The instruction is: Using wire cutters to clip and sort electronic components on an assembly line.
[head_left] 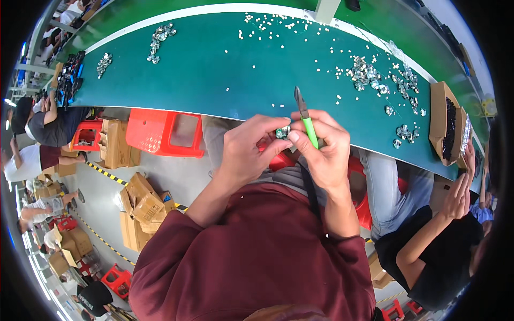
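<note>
Small shiny piece [282,131] sits between the hands [246,147], gripped by the left.

Bright, even light covers the bench [187,75]; white lamps [9,101] glow well to its left, and glints mark the red stool [152,127] beside its near edge. Fisheye distortion bows the bench's edges, black rims the view, and people [47,124] left of it look soft.

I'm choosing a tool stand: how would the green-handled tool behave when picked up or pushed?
The green-handled tool is probably stiff, looking straight in the right hand. Its dark, metallic-looking tip may make it heavyish. Long and narrow, it would likely topple if stood on end.
</note>
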Available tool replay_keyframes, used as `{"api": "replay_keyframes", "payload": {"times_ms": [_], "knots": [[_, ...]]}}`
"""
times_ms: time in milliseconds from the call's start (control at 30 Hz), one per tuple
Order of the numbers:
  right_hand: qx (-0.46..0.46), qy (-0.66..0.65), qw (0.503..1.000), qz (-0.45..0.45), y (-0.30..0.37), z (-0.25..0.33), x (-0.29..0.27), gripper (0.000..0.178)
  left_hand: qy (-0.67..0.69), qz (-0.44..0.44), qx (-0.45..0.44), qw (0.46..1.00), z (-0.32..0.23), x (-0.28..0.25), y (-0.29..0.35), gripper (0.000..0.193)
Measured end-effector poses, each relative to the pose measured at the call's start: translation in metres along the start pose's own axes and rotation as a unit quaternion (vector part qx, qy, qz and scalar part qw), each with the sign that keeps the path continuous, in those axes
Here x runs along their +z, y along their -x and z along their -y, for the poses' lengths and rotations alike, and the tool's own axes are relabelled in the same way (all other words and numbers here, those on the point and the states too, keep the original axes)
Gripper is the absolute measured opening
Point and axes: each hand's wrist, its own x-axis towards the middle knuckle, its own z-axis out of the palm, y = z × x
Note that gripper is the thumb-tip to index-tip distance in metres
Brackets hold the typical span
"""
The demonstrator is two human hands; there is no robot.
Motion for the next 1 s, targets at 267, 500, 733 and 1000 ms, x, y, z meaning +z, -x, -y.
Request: {"api": "replay_keyframes", "payload": {"times_ms": [267, 500, 733, 1000], "knots": [[0.084, -0.237, 0.967, 0.025, 0.004, -0.003, 0.003, 0.012, 0.183, 0.044, -0.029, 0.982, 0.005, -0.006, 0.003, 0.041], [0.026, -0.109, 0.992, 0.061, 0.007, 0.01, -0.001, 0.014, 0.292, 0.026, -0.034, 0.955, 0.003, -0.008, 0.001, 0.033], [-0.126, 0.206, 0.967, 0.078, 0.016, 0.028, -0.023, 0.027, 0.407, 0.052, -0.071, 0.909, 0.005, -0.025, 0.001, 0.036], [-0.193, 0.372, 0.903, 0.095, 0.017, 0.034, -0.037, 0.032, 0.339, 0.064, -0.064, 0.936, -0.007, -0.031, -0.003, 0.04]]}}
